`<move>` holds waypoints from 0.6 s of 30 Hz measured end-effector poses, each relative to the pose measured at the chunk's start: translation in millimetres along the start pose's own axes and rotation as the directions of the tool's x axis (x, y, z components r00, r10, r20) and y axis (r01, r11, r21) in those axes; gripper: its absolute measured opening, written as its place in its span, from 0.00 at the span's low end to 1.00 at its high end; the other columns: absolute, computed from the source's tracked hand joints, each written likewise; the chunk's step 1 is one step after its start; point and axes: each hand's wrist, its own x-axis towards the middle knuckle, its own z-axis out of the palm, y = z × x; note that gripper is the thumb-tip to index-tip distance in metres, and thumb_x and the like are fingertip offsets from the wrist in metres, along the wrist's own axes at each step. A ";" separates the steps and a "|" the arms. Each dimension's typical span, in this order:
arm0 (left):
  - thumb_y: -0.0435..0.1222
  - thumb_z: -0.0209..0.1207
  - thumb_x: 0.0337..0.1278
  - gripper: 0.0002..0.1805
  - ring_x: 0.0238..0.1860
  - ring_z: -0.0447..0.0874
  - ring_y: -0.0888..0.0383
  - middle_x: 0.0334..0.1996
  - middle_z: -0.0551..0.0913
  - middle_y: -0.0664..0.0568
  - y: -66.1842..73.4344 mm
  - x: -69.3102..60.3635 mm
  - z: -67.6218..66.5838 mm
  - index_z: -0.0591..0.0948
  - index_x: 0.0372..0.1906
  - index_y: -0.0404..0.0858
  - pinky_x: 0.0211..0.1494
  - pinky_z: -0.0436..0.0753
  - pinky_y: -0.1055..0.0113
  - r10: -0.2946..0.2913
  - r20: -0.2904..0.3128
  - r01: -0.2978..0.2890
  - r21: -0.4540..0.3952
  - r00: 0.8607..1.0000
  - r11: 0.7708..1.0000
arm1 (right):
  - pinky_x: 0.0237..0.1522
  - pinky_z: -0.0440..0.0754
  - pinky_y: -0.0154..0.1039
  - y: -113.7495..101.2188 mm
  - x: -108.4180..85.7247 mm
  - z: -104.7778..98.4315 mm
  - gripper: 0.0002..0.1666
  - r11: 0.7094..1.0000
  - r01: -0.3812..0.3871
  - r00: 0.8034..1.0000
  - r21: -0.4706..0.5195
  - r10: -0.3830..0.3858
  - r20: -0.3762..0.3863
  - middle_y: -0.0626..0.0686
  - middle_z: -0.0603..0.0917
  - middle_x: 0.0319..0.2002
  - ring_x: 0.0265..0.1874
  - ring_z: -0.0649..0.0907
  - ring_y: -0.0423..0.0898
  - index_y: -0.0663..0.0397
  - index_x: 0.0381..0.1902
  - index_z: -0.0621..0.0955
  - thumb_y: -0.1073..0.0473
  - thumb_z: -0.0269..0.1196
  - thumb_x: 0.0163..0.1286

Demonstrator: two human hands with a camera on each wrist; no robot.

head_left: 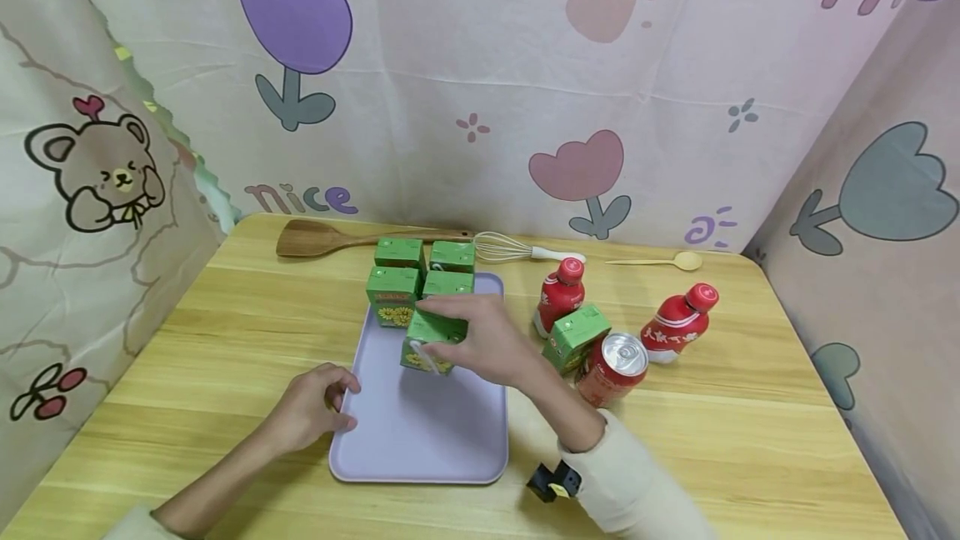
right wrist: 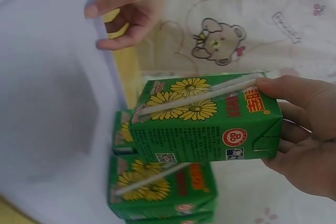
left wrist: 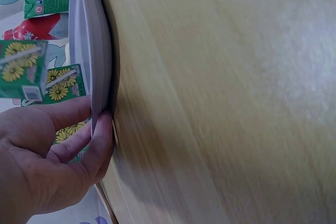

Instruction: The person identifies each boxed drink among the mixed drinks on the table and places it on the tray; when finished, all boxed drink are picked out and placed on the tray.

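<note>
My right hand [head_left: 487,340] holds a green drink carton [right wrist: 205,121] by its top end, thumb on one side and fingers on the other. Yellow flowers and a white straw show on the carton's side. It is over the lilac tray [head_left: 420,452], in front of several matching cartons [head_left: 395,297] grouped at the far end. In the head view I cannot tell whether its base touches the tray. At the tray's left edge, my left hand [left wrist: 52,156] pinches the rim between thumb and fingers.
Right of the tray stand two red bottles [head_left: 562,298], another green carton [head_left: 576,337] and a red can [head_left: 612,369]. Along the back lie a wooden spatula [head_left: 307,238], a whisk [head_left: 517,250] and a wooden spoon [head_left: 686,261]. Printed cloth walls enclose the table.
</note>
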 end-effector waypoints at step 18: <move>0.24 0.72 0.30 0.20 0.29 0.70 0.60 0.27 0.73 0.52 -0.5 0.4 -0.5 0.80 0.36 0.37 0.26 0.72 0.74 0.011 0.001 -0.011 0.003 1.000 1.000 | 0.52 0.79 0.32 12.0 33.5 45.9 0.27 1.000 -0.003 0.998 0.010 0.002 0.057 0.51 0.83 0.54 0.55 0.80 0.45 0.55 0.55 0.80 0.59 0.70 0.56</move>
